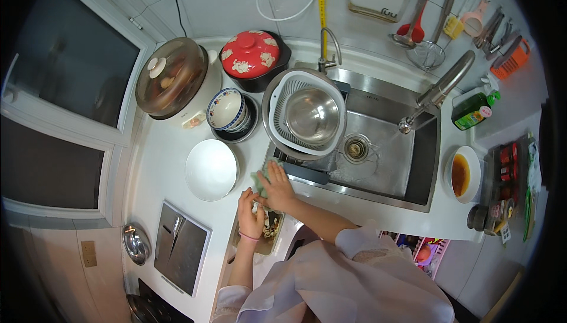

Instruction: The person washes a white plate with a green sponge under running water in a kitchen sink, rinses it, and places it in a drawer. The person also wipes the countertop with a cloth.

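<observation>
My right hand [280, 190] lies with its fingers stretched over a pale green cloth [261, 184], pressing it on the white countertop [228, 221] just left of the sink. Close below it, my left hand [250, 219] is cupped at the counter's front edge, its fingertips near the cloth's lower end. Whether the left hand holds anything is hidden by its own fingers. Under the hands hangs a small waste bin [271, 234] with food scraps inside. A white bowl [211, 170] stands to the left of the cloth.
Above the sink [390, 159], a steel basin and white colander [277, 114] hold a steel bowl [312, 114]. Water runs from the faucet [405, 125]. Stacked bowls [226, 109], a red-lidded pot [250, 55] and a lidded cooker [175, 79] stand behind. A bowl of brown liquid [460, 175] is right.
</observation>
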The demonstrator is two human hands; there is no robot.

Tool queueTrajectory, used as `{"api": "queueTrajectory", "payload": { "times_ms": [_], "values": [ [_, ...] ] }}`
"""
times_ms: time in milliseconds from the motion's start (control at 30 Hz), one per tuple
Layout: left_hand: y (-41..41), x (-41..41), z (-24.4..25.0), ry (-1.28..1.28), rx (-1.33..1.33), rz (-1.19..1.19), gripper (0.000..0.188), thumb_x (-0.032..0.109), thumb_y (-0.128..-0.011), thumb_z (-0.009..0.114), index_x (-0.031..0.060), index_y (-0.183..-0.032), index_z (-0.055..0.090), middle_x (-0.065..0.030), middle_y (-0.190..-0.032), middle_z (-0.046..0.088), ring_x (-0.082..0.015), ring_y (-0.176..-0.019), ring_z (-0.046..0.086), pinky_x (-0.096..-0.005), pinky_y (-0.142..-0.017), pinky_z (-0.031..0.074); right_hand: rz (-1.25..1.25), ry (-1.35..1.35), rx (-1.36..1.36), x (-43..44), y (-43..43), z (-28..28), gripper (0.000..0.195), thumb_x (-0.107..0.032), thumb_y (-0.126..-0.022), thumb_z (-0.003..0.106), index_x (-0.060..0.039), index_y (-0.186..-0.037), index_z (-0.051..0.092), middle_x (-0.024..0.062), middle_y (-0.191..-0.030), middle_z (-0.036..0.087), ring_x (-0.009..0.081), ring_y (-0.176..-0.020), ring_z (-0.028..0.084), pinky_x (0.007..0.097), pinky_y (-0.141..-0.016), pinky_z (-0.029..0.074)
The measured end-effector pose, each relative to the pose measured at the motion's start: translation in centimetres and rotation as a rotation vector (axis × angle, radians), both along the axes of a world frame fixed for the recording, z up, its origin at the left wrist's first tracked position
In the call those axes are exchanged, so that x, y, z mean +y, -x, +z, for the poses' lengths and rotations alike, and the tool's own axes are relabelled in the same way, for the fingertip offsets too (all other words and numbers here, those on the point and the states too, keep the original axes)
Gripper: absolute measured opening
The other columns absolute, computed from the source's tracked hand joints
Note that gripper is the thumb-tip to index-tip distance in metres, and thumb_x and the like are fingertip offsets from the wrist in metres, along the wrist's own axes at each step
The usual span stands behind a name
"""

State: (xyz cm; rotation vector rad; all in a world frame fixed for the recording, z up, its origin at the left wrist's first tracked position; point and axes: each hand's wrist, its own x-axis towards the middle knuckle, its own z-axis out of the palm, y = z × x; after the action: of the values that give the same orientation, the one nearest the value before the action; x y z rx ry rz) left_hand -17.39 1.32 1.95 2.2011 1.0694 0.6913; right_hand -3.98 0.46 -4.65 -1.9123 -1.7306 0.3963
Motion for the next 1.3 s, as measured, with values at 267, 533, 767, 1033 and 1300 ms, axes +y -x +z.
{"api": "queueTrajectory", "payload": {
  "times_ms": [267, 533, 767, 1033, 1300],
  "values": [
    [-9.3, -0.9, -0.5, 0.051, -0.04, -0.35, 0.023, 0.003, -0.08, 0.052, 0.0012, -0.103, 0.053, -0.0205, -0.119, 0.047, -0.035, -0.11, 0.047, -0.0384, -0.093, 0.037, -0.105, -0.106, 0.054, -12.1, -6.3, -1.5, 0.049, -0.017, -0.061, 0.059, -0.0077, -0.109, 0.056, 0.0256, -0.136, 0.029, 0.0395, -0.126, 0.029, 0.0461, -0.104, 0.024],
    [-19.9, -5.6, -3.5, 0.099, 0.023, -0.836, 0.018, 0.006, -0.078, 0.057, 0.0047, -0.096, 0.057, -0.0183, -0.117, 0.048, -0.0352, -0.106, 0.049, -0.0392, -0.089, 0.04, -0.673, -0.038, -0.054, -34.9, -14.9, -0.8, 0.051, -0.01, -0.06, 0.056, -0.0069, -0.11, 0.058, 0.0245, -0.134, 0.033, 0.0415, -0.124, 0.031, 0.0476, -0.104, 0.025],
    [-26.7, -8.2, -5.1, 0.108, 0.08, -1.012, 0.019, 0.01, -0.078, 0.059, 0.0055, -0.097, 0.057, -0.0186, -0.117, 0.048, -0.0354, -0.108, 0.047, -0.0396, -0.092, 0.038, -0.948, 0.104, 0.027, -45.2, -20.3, 0.0, 0.063, -0.005, -0.06, 0.057, -0.0065, -0.122, 0.047, 0.0246, -0.139, 0.023, 0.0399, -0.13, 0.022, 0.0444, -0.107, 0.019],
    [-28.1, -9.0, -4.5, 0.156, 0.094, -0.943, 0.018, 0.009, -0.079, 0.056, 0.0056, -0.097, 0.057, -0.0178, -0.115, 0.05, -0.0343, -0.108, 0.048, -0.037, -0.091, 0.039, -1.462, -0.54, 0.893, -46.8, -26.9, -0.9, 0.056, -0.031, -0.086, 0.051, 0.0015, -0.128, 0.033, 0.0191, -0.124, 0.044, 0.0287, -0.115, 0.044, 0.0384, -0.097, 0.034],
    [-25.8, -8.7, -3.6, 0.233, 0.127, -0.784, 0.016, 0.009, -0.08, 0.056, 0.0042, -0.095, 0.058, -0.0195, -0.113, 0.05, -0.0343, -0.106, 0.049, -0.0358, -0.089, 0.04, -1.303, -0.602, 1.654, -45.8, -35.0, -0.1, 0.044, -0.026, -0.087, 0.049, 0.0034, -0.119, 0.041, 0.0178, -0.106, 0.055, 0.0269, -0.091, 0.059, 0.0366, -0.08, 0.052]
  ]
}}
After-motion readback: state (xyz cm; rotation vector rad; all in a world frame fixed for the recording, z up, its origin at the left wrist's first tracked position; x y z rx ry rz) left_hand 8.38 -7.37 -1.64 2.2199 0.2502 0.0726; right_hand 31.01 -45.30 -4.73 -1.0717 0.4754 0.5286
